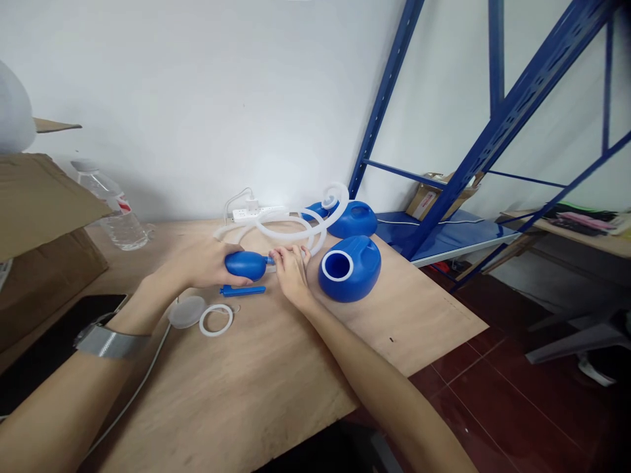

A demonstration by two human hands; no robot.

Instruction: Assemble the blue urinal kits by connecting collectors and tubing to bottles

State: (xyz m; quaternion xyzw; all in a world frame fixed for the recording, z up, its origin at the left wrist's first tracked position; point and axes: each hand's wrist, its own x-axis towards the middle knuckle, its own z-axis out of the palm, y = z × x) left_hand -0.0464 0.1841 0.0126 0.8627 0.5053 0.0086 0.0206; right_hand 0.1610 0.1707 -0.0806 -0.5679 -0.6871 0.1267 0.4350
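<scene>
My left hand point(211, 266) is closed round a rounded blue plastic urinal head point(246, 265), held low over the wooden table with its narrow spout pointing right. At that spout, the fingers of my right hand point(292, 269) are pinched on a translucent white hose point(315, 240); the hose end is mostly hidden by the fingers. The hose loops up and back behind both hands. A flat blue handle-like strip point(244, 291) lies just below the urinal head. Right of my right hand sits a blue urinal bottle point(362, 272), its white-rimmed mouth uncovered and facing me.
A white ring point(215, 320) and a translucent cap point(187, 312) lie near my left forearm. Behind are another blue bottle point(353, 220) and a power strip point(261, 213). Left stand a water bottle point(121, 213) and cardboard box point(49, 276); a blue metal rack point(444, 236) borders the right.
</scene>
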